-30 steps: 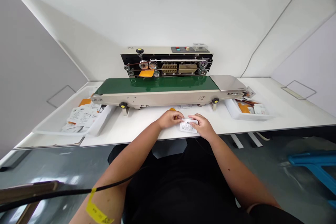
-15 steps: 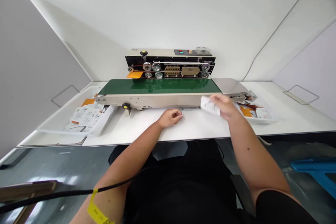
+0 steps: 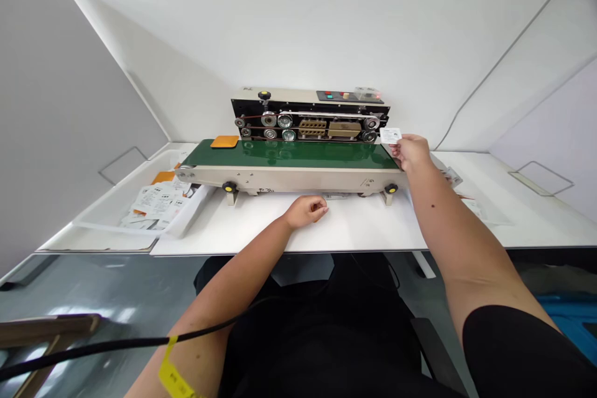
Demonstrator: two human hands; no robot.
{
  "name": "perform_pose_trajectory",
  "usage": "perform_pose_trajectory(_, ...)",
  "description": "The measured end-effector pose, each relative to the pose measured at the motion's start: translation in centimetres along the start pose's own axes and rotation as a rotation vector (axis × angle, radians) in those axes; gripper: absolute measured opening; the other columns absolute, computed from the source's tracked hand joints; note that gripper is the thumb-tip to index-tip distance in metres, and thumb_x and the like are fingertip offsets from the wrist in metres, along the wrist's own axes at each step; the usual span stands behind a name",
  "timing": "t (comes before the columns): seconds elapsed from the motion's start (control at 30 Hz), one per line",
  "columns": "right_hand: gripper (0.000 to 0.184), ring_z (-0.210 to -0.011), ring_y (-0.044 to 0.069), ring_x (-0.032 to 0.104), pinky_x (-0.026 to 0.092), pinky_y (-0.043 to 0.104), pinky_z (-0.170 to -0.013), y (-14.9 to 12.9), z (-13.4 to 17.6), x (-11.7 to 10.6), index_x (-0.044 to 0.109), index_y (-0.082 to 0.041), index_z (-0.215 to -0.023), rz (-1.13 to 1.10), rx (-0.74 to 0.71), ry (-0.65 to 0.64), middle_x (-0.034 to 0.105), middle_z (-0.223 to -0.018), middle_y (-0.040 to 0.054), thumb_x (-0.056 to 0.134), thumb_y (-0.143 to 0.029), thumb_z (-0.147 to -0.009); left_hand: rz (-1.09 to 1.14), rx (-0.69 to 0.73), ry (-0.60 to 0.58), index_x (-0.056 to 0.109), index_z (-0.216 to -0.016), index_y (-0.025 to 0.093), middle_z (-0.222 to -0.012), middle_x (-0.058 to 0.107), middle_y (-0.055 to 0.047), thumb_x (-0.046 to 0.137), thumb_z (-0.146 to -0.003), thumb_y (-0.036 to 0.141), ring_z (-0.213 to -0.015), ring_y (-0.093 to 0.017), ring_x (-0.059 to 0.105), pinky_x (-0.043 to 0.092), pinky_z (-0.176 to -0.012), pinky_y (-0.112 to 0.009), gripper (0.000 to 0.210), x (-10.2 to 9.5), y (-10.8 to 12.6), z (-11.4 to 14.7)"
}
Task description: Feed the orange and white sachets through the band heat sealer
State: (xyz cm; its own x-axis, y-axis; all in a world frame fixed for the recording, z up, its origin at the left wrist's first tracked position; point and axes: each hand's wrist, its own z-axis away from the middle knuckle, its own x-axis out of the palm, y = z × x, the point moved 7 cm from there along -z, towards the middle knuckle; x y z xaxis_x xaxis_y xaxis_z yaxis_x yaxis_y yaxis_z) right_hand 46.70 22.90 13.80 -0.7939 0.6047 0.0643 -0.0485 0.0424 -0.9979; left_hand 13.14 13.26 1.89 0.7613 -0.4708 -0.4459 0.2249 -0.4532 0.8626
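Note:
At the right end of the band sealer (image 3: 261, 94), my right hand (image 3: 411, 152) pinches a small white printed packet (image 3: 390, 135). The packet's left edge is close to the end rollers; whether it touches them I cannot tell. My left hand (image 3: 306, 211) rests on the white table in front of the machine, fingers curled, and what they may enclose is hidden. A flat orange packet (image 3: 224, 142) lies at the left end of the green conveyor belt (image 3: 308, 154).
A clear plastic bin (image 3: 184, 219) at the left holds several white and orange packets. Another bin (image 3: 497, 214) stands at the right, partly behind my forearm. Under the conveyor lies a printed packet (image 3: 336, 197). A black cable (image 3: 116, 344) crosses my left forearm.
My right hand has carried the white packet up and right, from before the conveyor to the rollers' right end. The orange packet has left the rollers and moved left on the belt.

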Motion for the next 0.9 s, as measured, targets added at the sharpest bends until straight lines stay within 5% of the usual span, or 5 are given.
perform_pose_trajectory(0.43, 0.014, -0.054, 0.01, 0.058, 0.048, 0.018, -0.046, 0.4, 2.0, 7.1, 0.061, -0.016, -0.092, 0.118, 0.088, -0.22, 0.066, -0.07, 0.0021, 0.068, -0.008, -0.084, -0.104, 0.03, 0.017, 0.069, -0.087, 0.017, -0.064, 0.062, 0.002, 0.061, -0.096, 0.043, -0.06, -0.011, 0.054, 0.044, -0.061, -0.023, 0.029, -0.2, 0.1, 0.0)
perform_pose_trajectory(0.6, 0.02, -0.09, 0.017, 0.063, 0.057, 0.031, -0.08, -2.2, 9.6, 3.8, 0.066, -0.021, -0.11, 0.293, -0.57, 0.016, 0.065, -0.103, 0.0066, 0.062, -0.024, -0.09, -0.29, 0.108, 0.067, 0.072, -0.089, 0.019, -0.075, 0.069, -0.002, 0.063, -0.093, 0.033, -0.071, -0.015, 0.06, 0.046, -0.068, -0.025, 0.017, -0.6, 0.6, -0.2)
perform_pose_trajectory(0.67, 0.022, -0.096, 0.022, 0.062, 0.055, 0.038, -0.091, -0.5, 15.0, 3.7, 0.069, -0.022, -0.111, 0.394, -0.771, -0.083, 0.064, -0.104, 0.0088, 0.056, -0.027, -0.094, -0.35, 0.112, 0.122, 0.072, -0.091, 0.02, -0.08, 0.071, -0.002, 0.06, -0.094, 0.03, -0.074, -0.016, 0.062, 0.046, -0.07, -0.026, 0.015, -1.0, 0.7, -0.2)
perform_pose_trajectory(0.8, 0.024, -0.09, 0.027, 0.063, 0.054, 0.043, -0.092, 7.4, 23.1, 5.4, 0.07, -0.025, -0.113, 0.608, -0.804, -0.48, 0.068, -0.092, 0.0088, 0.055, -0.031, -0.096, -0.391, 0.08, 0.303, 0.07, -0.097, 0.021, -0.083, 0.072, -0.003, 0.053, -0.098, 0.028, -0.072, -0.016, 0.062, 0.045, -0.07, -0.027, 0.018, -2.4, 0.8, 0.3)
perform_pose_trajectory(0.9, 0.045, -0.121, 0.034, 0.059, 0.046, 0.053, -0.109, 11.9, 25.4, 7.2, 0.063, -0.022, -0.135, 0.765, -0.825, -0.63, 0.068, -0.125, 0.0148, 0.064, -0.038, -0.092, -0.395, 0.07, 0.415, 0.069, -0.096, 0.02, -0.081, 0.071, -0.002, 0.052, -0.1, 0.031, -0.072, -0.016, 0.062, 0.046, -0.07, -0.027, 0.02, -3.3, 1.1, 0.8)
